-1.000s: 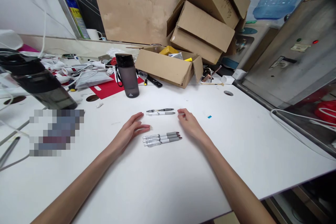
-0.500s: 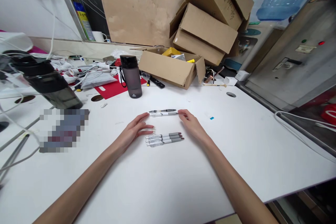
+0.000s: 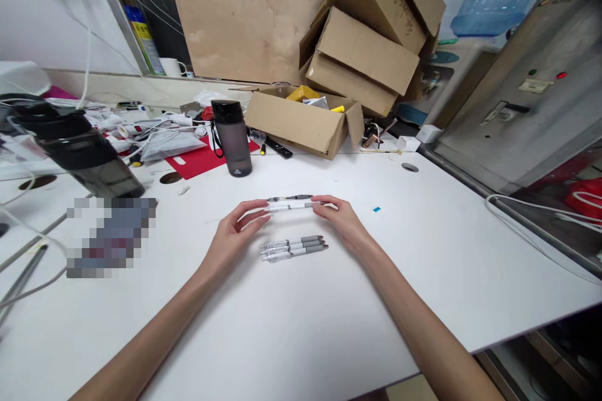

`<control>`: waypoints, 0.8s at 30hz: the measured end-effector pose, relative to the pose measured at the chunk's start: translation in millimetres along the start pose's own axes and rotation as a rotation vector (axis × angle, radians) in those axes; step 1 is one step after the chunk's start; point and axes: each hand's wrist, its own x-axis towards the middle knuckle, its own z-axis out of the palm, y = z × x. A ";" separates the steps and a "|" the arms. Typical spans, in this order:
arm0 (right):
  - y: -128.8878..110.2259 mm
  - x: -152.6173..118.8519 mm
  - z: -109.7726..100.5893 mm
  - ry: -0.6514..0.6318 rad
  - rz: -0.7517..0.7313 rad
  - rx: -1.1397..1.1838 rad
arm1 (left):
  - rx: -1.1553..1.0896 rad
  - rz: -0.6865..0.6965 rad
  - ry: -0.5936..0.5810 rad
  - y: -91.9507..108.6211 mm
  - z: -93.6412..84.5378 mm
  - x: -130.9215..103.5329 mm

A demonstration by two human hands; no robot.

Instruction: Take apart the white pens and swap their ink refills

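A white pen with a grey grip point(image 3: 292, 206) lies crosswise between my two hands. My left hand point(image 3: 231, 229) has its fingers and thumb closed around the pen's left end. At the right end, my right hand point(image 3: 344, 219) pinches the grey tip between thumb and fingers. Just beyond it is a darker clear pen point(image 3: 290, 198), roughly parallel and very close. Nearer to me, several white-and-grey pens point(image 3: 294, 249) rest side by side on the white table point(image 3: 282, 326), touching neither hand.
A dark water bottle point(image 3: 232, 141) stands behind the pens, beside an open cardboard box point(image 3: 291, 122) and a black remote point(image 3: 279, 148). Another bottle point(image 3: 89, 150) and a blurred-out item point(image 3: 113, 235) are at left. A small blue scrap point(image 3: 377, 208) lies at right.
My left fingers, spread before, have closed in on the white pen's left end. My right thumb and fingers have moved slightly inward over its right end. The view has shifted a little.
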 end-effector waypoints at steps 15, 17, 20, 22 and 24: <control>-13.3 -21.1 16.8 -0.300 -0.263 -0.450 | 0.409 0.285 -0.033 1.6 -0.3 -4.6; -13.4 -21.7 17.8 -0.311 -0.274 -0.476 | 0.450 0.292 -0.035 3.6 -0.5 -5.3; -11.6 -21.6 18.6 -0.288 -0.326 -0.513 | 0.508 0.280 -0.060 4.9 -0.6 -6.1; -10.0 -21.1 19.2 -0.264 -0.386 -0.534 | 0.545 0.269 -0.081 5.0 -0.4 -6.6; -8.5 -20.5 20.1 -0.245 -0.436 -0.553 | 0.575 0.254 -0.098 5.1 0.0 -7.1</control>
